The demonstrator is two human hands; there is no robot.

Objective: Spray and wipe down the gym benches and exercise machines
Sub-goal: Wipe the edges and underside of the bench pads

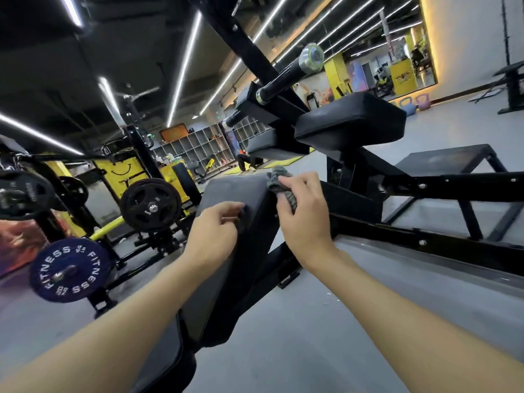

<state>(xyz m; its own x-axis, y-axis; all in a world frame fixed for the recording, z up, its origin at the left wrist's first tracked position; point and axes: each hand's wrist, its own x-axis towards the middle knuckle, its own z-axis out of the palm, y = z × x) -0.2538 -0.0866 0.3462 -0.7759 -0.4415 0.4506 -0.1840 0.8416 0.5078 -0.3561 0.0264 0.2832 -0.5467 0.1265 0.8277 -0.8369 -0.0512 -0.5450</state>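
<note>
A black padded bench back (pixel 232 191) slopes up in the middle of the view, on a black steel machine frame (pixel 442 182). My right hand (pixel 303 205) is closed on a grey cloth (pixel 279 180) and presses it against the pad's upper right edge. My left hand (pixel 215 228) rests on the pad's left side, fingers curled over its face, holding the pad steady. A second black pad (pixel 351 120) sits higher up behind. No spray bottle is in view.
A black barbell sleeve (pixel 295 72) juts out above the pads. Plate-loaded machines with a purple weight plate (pixel 71 269) and black plates (pixel 150 205) stand to the left. A black step platform (pixel 445 163) is at right. Grey floor lies below and to the right.
</note>
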